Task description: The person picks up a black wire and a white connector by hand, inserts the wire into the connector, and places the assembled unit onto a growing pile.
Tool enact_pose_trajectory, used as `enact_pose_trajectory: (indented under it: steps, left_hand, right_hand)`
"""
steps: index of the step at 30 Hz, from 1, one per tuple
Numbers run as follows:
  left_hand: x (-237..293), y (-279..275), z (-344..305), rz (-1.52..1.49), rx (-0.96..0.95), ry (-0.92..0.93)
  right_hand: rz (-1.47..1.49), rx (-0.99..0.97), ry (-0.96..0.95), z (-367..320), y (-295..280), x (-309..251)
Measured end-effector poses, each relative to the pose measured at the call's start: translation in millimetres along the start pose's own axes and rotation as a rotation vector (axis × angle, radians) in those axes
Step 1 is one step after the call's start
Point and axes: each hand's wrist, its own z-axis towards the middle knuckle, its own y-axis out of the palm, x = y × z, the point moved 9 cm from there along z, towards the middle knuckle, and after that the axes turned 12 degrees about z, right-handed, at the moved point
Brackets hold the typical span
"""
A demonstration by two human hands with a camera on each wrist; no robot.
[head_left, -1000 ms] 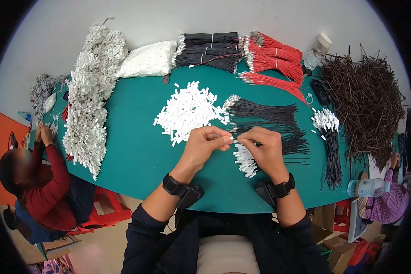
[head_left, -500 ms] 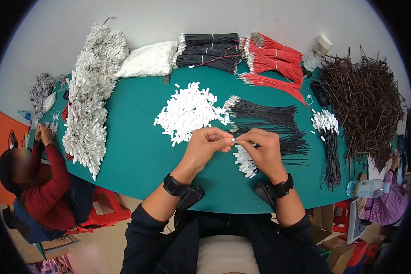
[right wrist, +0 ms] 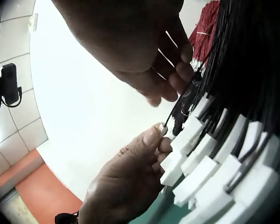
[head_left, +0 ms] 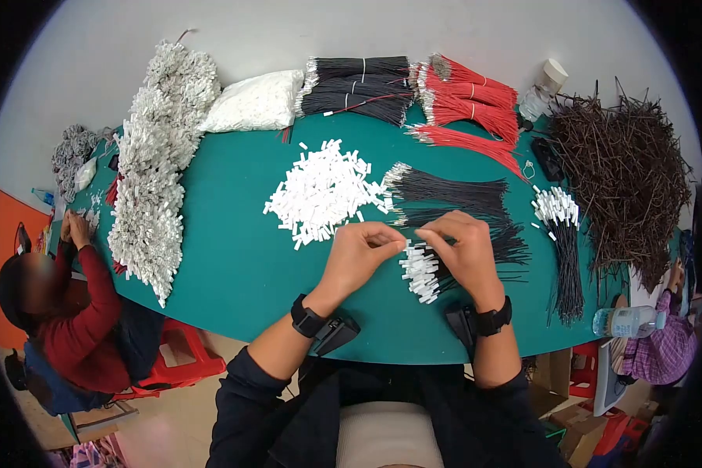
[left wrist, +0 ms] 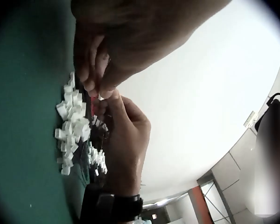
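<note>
My left hand pinches a small white connector between thumb and forefinger. My right hand pinches a thin black wire whose end meets that connector. Both hands hover just above a row of black wires fitted with white connectors, which also shows close up in the right wrist view. In the left wrist view the left hand meets the right hand's fingers over loose connectors. A heap of loose white connectors lies beyond my left hand, and bare black wires beyond my right.
On the green table: a long white connector-wire heap at left, a white bag, black bundles, red bundles, a brown wire heap, finished wires at right. A seated person at left, another at right.
Both hands have dropped a little toward me and lower over the finished wires, still joined at the fingertips on the connector and wire.
</note>
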Motion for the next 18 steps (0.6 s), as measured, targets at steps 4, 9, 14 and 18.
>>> enact_pose_trajectory:
  steps: [4,9,14,18]
  left_hand:
    - [18.6,24.2,-5.0,-0.008,-0.096,0.069]
    - [33.4,3.3,-5.0,0.28,-0.059,0.19]
    - [36.0,-59.1,-8.7,0.711,0.186,0.287]
    - [30.8,-52.0,-6.5,0.813,0.246,0.253]
  right_hand:
    - [-0.126,0.035,0.073,-2.1,-0.9,17.1]
    - [-0.242,-0.003,0.111,-2.3,-0.3,26.0]
    - [-0.265,-0.035,0.153,0.6,8.0,30.2]
    - [-0.286,-0.06,0.174,2.4,14.8,39.2]
